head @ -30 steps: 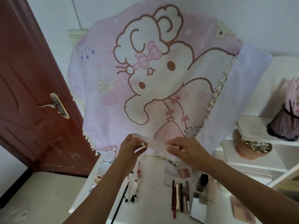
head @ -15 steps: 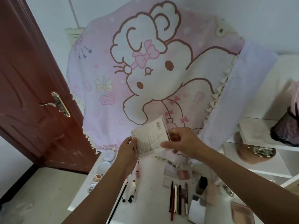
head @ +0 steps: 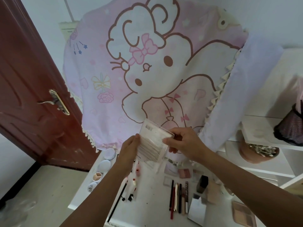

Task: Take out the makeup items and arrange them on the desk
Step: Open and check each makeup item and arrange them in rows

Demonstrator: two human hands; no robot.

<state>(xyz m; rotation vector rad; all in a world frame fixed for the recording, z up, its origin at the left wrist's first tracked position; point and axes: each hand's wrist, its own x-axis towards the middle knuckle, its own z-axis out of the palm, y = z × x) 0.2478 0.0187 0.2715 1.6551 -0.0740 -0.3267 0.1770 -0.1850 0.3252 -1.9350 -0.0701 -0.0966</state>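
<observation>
A flat clear plastic case [head: 153, 141] with printed labels hangs above the white desk [head: 147, 203], its broad face turned toward me. My left hand [head: 131, 149] holds its left edge and my right hand [head: 183, 141] pinches its right side. Below on the desk lie a row of pencils and slim tubes [head: 178, 197], small pink-capped bottles [head: 137, 171], a long thin black brush [head: 118, 200], round compacts [head: 105, 164] along the left edge, a small mirror [head: 196, 210] and a beige palette [head: 244, 215] at the right.
A pink cartoon-rabbit cloth [head: 147, 71] covers the upright piece behind the desk. A dark red door [head: 27, 89] stands at the left. White shelves [head: 268, 138] at the right carry a pink bowl [head: 255, 153] and a dark mesh holder [head: 291, 126].
The clear case, seen nearly edge-on a second ago, has been tilted so its flat labelled face shows. Both hands kept hold of it and stayed above the desk.
</observation>
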